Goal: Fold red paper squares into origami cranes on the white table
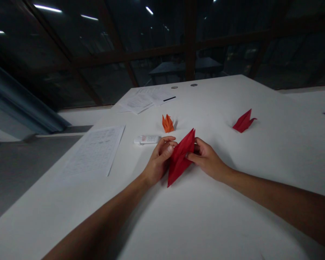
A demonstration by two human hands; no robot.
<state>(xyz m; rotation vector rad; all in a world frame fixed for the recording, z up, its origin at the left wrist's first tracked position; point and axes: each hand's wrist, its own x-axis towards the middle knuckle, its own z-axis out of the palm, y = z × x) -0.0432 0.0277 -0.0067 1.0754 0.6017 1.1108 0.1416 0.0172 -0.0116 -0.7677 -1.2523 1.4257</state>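
A diamond-shaped piece of folded red origami paper (181,156) is between my hands, tilted, with its two narrow tips pointing up and away and one point down toward me. My right hand (206,157) pinches its right side, the thumb on the near face and the fingers behind. Along its left edge my left hand (159,159) is closed on the paper, thumb up and fingertips curled; part of that grip is hidden. Just beyond my hands stands a small orange origami figure (168,124). A finished-looking red origami crane (243,121) sits farther right.
A white bottle-like item with printing (147,139) lies beside my left hand. Printed sheets (97,150) rest at the table's left edge, and more papers (143,100) at the back. Two round table inserts (194,85) are near the far edge, before dark windows.
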